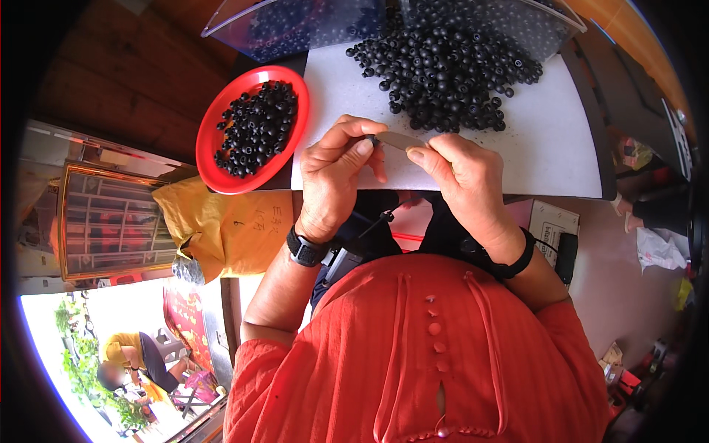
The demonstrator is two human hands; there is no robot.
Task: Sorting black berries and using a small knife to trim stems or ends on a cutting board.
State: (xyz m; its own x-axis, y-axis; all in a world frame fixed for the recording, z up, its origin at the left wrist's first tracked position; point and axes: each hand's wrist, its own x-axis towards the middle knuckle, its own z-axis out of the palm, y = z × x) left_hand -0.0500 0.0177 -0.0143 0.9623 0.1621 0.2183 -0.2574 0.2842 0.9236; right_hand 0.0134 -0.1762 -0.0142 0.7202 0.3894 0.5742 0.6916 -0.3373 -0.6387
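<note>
My left hand (338,173) pinches one small black bead (371,139) between thumb and forefinger. My right hand (464,177) holds a thin metal blade (399,139) whose tip meets that bead. Both hands hover over the near edge of a white board (554,140). A large heap of black beads (447,70) lies on the board's far side. To the left, a red round plate (214,159) carries several more black beads (257,127).
A clear plastic sheet (244,26) lies behind the bead heap. A yellow bag (221,229) sits below the red plate. Dark wooden boards fill the upper left. To the right lie a white box (550,225) and crumpled plastic (657,247) on the floor.
</note>
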